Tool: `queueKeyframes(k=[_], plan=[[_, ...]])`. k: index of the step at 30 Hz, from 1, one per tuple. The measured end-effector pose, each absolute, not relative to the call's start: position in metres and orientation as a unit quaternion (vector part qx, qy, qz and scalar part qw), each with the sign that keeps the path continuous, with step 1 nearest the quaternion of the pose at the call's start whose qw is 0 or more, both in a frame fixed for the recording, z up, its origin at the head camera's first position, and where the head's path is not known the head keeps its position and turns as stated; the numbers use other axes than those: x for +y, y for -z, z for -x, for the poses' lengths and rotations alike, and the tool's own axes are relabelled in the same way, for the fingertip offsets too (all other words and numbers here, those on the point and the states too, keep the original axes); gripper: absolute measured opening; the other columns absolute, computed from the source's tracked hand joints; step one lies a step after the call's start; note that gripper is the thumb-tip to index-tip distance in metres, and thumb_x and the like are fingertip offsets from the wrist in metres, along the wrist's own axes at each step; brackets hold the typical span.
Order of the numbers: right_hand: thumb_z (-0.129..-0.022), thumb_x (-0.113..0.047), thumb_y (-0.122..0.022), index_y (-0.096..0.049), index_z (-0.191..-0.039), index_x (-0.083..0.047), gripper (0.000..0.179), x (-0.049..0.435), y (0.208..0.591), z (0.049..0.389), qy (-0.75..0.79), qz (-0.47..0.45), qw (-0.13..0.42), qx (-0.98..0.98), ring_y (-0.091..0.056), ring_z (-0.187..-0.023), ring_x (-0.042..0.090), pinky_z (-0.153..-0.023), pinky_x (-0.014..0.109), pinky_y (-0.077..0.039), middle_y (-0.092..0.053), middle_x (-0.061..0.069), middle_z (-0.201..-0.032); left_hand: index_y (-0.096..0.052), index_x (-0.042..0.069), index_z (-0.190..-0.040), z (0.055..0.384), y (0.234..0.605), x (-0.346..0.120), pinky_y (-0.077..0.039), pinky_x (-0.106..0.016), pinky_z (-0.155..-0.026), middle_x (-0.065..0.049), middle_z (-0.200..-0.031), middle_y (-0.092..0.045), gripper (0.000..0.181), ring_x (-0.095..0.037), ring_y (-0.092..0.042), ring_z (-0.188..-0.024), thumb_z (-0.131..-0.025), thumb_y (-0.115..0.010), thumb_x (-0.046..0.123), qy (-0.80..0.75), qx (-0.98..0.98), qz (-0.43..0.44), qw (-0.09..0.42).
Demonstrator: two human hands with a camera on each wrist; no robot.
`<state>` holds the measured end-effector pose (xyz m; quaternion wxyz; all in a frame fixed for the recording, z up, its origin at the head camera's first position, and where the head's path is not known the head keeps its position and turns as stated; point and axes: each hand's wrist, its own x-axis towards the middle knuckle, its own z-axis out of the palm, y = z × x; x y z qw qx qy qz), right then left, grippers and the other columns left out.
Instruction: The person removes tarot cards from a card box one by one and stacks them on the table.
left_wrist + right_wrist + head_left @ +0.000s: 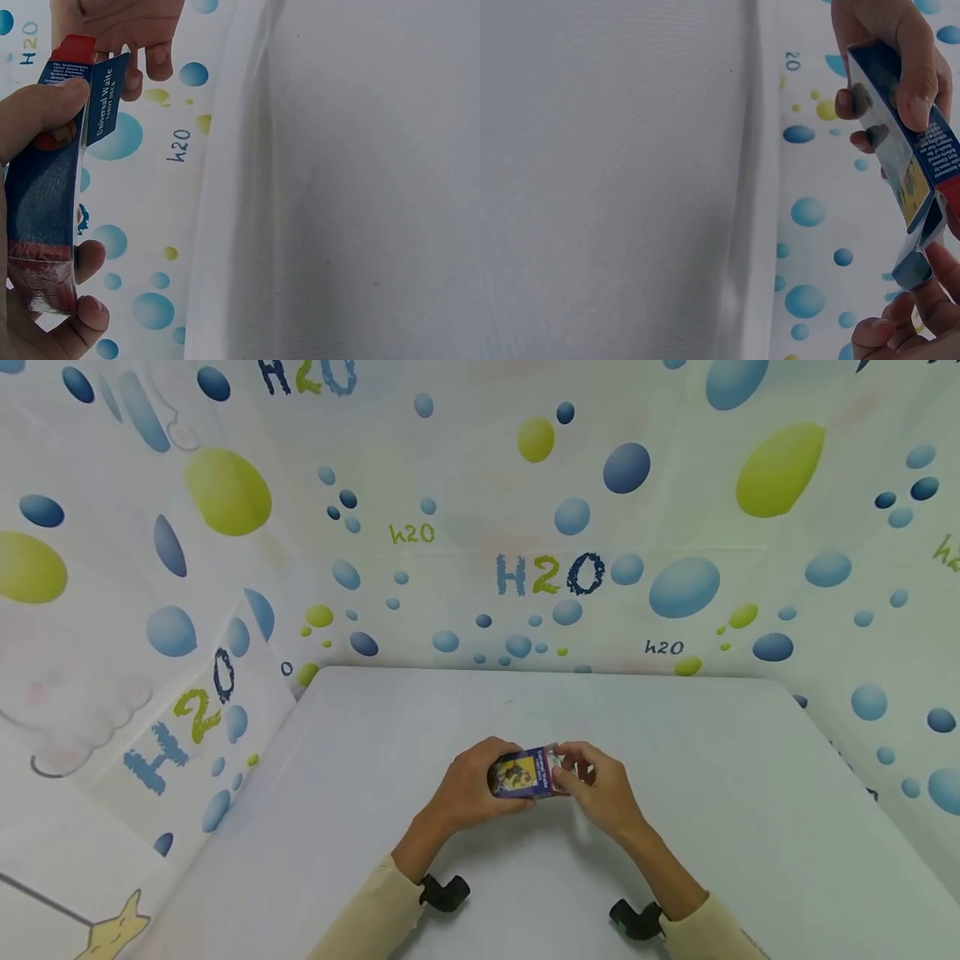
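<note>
A tarot card box (517, 774), dark blue and red with a yellow picture panel, is held above the table. My left hand (471, 783) grips its body, the thumb (64, 103) along one narrow side and the fingers round the other. At the box's right end, my right hand (603, 789) pinches with thumb and index finger. A blue end flap (105, 101) lettered "Universal Waite Tarot Deck" stands out from the box, beside a red tab (75, 48). In the right wrist view, the flap (913, 268) meets the right fingers (930, 304). The box's inside is hidden.
A white-covered table (345, 735) lies beneath both hands. Behind and at the sides hangs a white curtain (465, 460) printed with blue and green dots and "H2O" lettering. Black wrist cameras (446, 893) sit by the sleeves.
</note>
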<state>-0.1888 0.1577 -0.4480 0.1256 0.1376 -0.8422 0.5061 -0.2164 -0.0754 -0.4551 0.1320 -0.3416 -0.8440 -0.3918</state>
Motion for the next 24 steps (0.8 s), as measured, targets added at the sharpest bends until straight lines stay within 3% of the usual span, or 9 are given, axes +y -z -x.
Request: queueKeyframes(k=[6, 14, 20, 24], plan=[[-0.094, -0.015, -0.072, -0.07, -0.112, -0.013, 0.018, 0.154, 0.449, 0.186, -0.53, -0.135, 0.134, -0.826, -0.051, -0.08, 0.019, -0.066, 0.025, -0.042, -0.061, 0.0, -0.088, -0.061, 0.013, -0.128, 0.214, 0.457, -0.077, -0.053, -0.029, -0.085, 0.003, -0.116, -0.066, 0.072, -0.007, -0.058, -0.099, -0.068, -0.095, 0.034, 0.402, -0.834, 0.35, 0.144], [-0.09, -0.006, -0.075, -0.073, -0.102, -0.004, 0.012, 0.147, 0.453, 0.186, -0.612, -0.091, 0.167, -0.768, -0.06, -0.068, 0.018, -0.059, 0.023, -0.052, -0.069, 0.011, -0.082, -0.06, 0.013, -0.127, 0.214, 0.451, -0.077, -0.052, -0.03, -0.087, 0.004, -0.117, -0.065, 0.071, -0.008, -0.059, -0.1, -0.068, -0.095, 0.034, 0.409, -0.828, 0.353, 0.15], [-0.09, -0.003, -0.074, -0.076, -0.095, 0.0, 0.006, 0.14, 0.455, 0.185, -0.638, -0.078, 0.142, -0.753, -0.065, -0.072, 0.017, -0.061, 0.026, -0.057, -0.069, 0.014, -0.088, -0.062, 0.011, -0.125, 0.213, 0.447, -0.078, -0.053, -0.031, -0.088, 0.003, -0.116, -0.066, 0.07, -0.009, -0.06, -0.1, -0.068, -0.095, 0.032, 0.409, -0.828, 0.354, 0.149], [-0.088, 0.003, -0.072, -0.073, -0.097, -0.001, 0.01, 0.139, 0.45, 0.185, -0.622, -0.083, 0.132, -0.767, -0.062, -0.07, 0.018, -0.06, 0.025, -0.055, -0.066, 0.013, -0.082, -0.062, 0.01, -0.125, 0.214, 0.445, -0.077, -0.053, -0.03, -0.088, 0.001, -0.115, -0.066, 0.07, -0.009, -0.059, -0.1, -0.067, -0.096, 0.031, 0.408, -0.829, 0.352, 0.152]])
